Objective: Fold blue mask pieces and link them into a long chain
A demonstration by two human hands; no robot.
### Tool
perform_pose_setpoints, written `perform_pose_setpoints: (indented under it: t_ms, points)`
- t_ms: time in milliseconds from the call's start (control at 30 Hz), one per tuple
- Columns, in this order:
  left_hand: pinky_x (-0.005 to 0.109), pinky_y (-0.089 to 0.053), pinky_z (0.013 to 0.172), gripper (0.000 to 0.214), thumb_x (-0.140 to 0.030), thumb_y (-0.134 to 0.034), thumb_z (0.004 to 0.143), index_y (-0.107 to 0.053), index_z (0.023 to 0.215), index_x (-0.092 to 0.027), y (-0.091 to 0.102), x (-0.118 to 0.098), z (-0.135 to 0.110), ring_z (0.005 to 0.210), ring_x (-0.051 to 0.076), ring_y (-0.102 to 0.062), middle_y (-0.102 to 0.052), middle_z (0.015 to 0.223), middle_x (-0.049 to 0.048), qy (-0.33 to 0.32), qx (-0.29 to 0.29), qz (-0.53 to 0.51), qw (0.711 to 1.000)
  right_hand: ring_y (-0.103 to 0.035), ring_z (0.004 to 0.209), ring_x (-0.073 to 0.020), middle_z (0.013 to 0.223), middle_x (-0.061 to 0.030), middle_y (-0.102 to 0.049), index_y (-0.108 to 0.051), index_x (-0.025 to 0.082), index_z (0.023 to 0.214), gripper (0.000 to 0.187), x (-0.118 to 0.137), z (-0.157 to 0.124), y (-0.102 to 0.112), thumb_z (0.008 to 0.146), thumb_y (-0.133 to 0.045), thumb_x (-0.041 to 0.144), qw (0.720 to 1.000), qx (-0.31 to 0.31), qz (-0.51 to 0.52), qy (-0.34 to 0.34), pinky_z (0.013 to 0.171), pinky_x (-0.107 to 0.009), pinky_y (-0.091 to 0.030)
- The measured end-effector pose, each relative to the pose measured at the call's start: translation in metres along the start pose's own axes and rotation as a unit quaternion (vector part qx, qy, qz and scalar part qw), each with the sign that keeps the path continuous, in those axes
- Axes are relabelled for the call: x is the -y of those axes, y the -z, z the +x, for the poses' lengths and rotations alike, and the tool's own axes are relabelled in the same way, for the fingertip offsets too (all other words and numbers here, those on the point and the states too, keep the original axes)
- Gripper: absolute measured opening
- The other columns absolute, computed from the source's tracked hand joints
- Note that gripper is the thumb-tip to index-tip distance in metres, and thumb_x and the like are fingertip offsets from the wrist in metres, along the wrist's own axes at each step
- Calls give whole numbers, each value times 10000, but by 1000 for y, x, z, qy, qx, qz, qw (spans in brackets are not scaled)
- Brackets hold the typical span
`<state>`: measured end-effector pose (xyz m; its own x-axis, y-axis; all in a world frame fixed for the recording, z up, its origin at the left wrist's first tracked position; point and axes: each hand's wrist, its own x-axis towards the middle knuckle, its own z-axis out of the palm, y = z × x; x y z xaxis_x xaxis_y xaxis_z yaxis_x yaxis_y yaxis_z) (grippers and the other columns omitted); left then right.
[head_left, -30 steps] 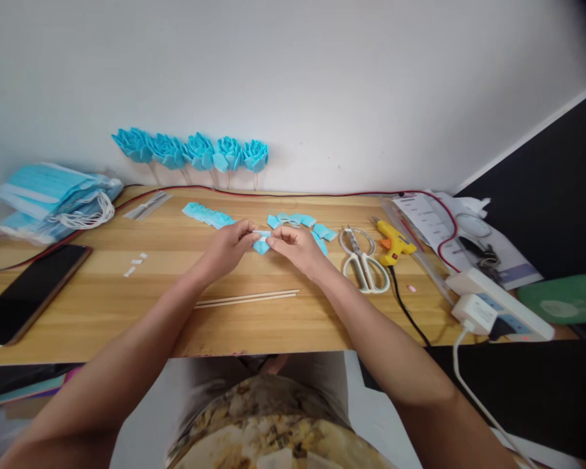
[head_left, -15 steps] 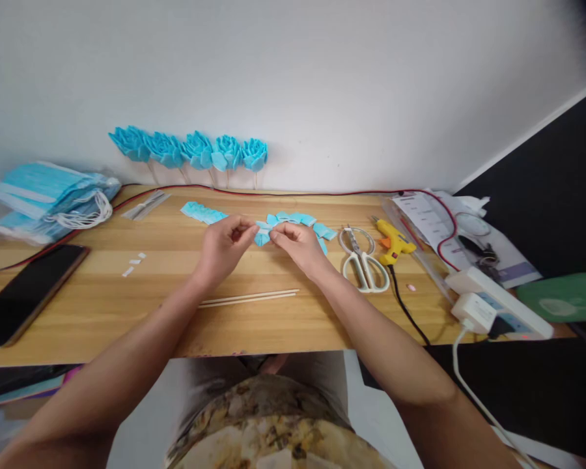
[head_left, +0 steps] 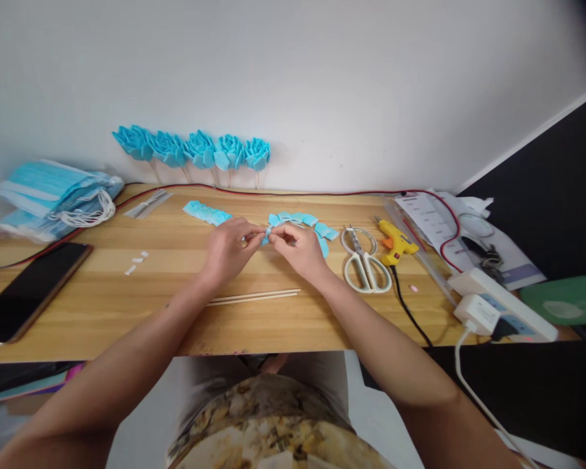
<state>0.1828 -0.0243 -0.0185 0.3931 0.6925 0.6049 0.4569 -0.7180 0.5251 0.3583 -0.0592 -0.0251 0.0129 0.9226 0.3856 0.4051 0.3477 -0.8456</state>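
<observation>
Between my fingertips is a small blue fabric piece (head_left: 266, 238), mostly covered by the fingers. My left hand (head_left: 232, 247) pinches its left side and my right hand (head_left: 297, 247) pinches its right side, thumbs and forefingers nearly meeting. Behind my right hand, several folded blue pieces (head_left: 326, 231) lie in a curve on the table. A row of overlapping blue pieces (head_left: 206, 212) lies just beyond my left hand. Two thin wooden sticks (head_left: 256, 297) rest on the table nearer to me, below both hands.
Several blue flowers (head_left: 200, 150) on sticks lean against the wall. At right are white-handled scissors (head_left: 366, 270), a yellow glue gun (head_left: 396, 242) and a power strip (head_left: 505, 306). A pile of blue masks (head_left: 53, 189), a phone (head_left: 34, 290) and white scraps (head_left: 135, 262) lie at left.
My fingers have drawn closer together, and the blue piece between them looks more bunched and covered. The view has shifted slightly.
</observation>
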Motion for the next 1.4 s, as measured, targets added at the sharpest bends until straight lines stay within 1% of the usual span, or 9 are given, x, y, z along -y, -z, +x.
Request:
perform_pose_setpoints:
  t_ms: [233,467,633,833,1000,1100,1233,1333,1400]
  points:
    - [287,-411,675,155,-238,-597,887,-741,851,-193,-3,1,-2,646,146,-537,-619,644,4,-1,-1,3,1000,-633,748,-160,793,-22,-714,-695,211,796,102,-2,-2,-2,846,-607,230,996,-11,-70,54,725,-282,-478]
    - [254,-368,597,164,-179,-571,844,-701,743,-176,-4,-1,-1,586,118,-494,-576,600,-14,2,-6,-30,1000,-621,747,-162,775,-17,-693,-677,217,787,98,-4,-2,-2,852,-603,213,993,-3,-99,63,725,-286,-467]
    - [243,-338,558,178,-175,-561,829,-706,728,-182,-2,-2,1,545,102,-447,-563,582,-26,30,2,-48,998,-618,740,-163,769,-20,-690,-681,212,788,98,-5,-2,-2,847,-603,218,993,-6,-94,69,718,-286,-463]
    - [248,-352,573,169,-201,-569,828,-705,730,-182,-2,-2,0,558,107,-461,-583,591,-21,52,9,-55,997,-617,740,-159,770,-19,-695,-677,206,774,108,-3,-2,-2,834,-595,243,996,-6,-74,49,725,-282,-459]
    - [256,-356,573,177,-257,-558,818,-685,734,-168,1,7,4,580,122,-481,-620,643,0,114,6,-39,993,-579,668,-135,734,-1,-682,-658,196,744,159,-3,3,2,810,-586,321,1000,-5,-17,-7,675,-263,-446]
    - [265,-357,571,192,-289,-549,827,-695,774,-177,21,12,12,597,134,-500,-640,683,8,147,-25,-25,989,-560,657,-131,711,8,-661,-651,190,731,204,-9,7,5,797,-582,371,999,-10,12,-42,659,-262,-435]
    - [253,-315,558,203,-322,-573,855,-719,844,-182,77,10,18,581,121,-449,-573,610,-22,169,-61,76,981,-572,709,-137,735,12,-656,-652,189,746,224,-18,10,5,785,-595,401,997,-5,47,-59,713,-271,-446]
    - [232,-310,596,167,-279,-598,856,-722,878,-169,124,17,9,629,116,-483,-589,648,-27,197,-28,192,961,-578,733,-140,750,12,-648,-641,192,759,207,-22,11,3,776,-605,396,996,-2,71,-60,734,-276,-453]
    - [233,-308,608,141,-269,-608,858,-718,874,-182,150,31,-6,658,130,-513,-612,683,-26,238,2,260,936,-589,746,-145,763,9,-649,-633,196,775,193,-22,11,2,760,-618,388,994,-1,86,-67,747,-284,-461]
